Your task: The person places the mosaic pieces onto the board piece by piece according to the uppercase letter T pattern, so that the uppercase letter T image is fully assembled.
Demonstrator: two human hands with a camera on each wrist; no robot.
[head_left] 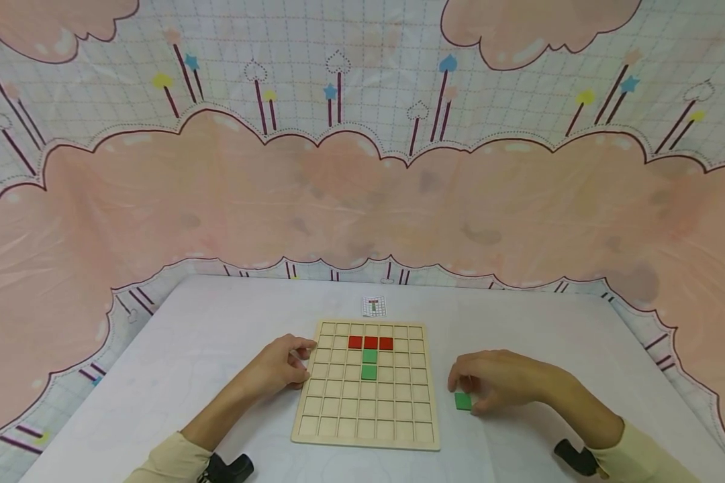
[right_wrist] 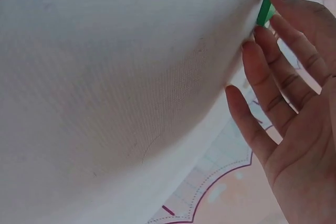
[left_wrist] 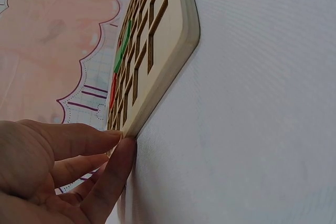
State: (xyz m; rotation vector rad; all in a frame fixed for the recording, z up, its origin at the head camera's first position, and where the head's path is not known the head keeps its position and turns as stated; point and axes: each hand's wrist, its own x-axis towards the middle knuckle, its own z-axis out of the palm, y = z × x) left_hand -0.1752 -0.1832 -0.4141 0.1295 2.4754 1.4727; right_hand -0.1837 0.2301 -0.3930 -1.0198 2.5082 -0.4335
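Note:
A square wooden grid board (head_left: 340,429) lies on the white table. Three red tiles (head_left: 370,343) form a row across its upper part, and two green tiles (head_left: 369,371) sit in a column below the middle one. At the board's left edge my left hand (head_left: 276,362) holds the rim between thumb and fingers, also seen in the left wrist view. My right hand (head_left: 501,379), right of the board, has thumb and fingertips at opposite sides of a loose green tile (head_left: 462,401) on the table. The right wrist view shows this tile (right_wrist: 264,9) between the fingertips, its far side partly hidden.
A small card (head_left: 374,306) with a printed grid and a T-shaped pattern lies just beyond the board. Behind the table (head_left: 235,302) hangs a patterned cloth (head_left: 338,208) with pink cloud shapes. Black straps with devices sit on both wrists.

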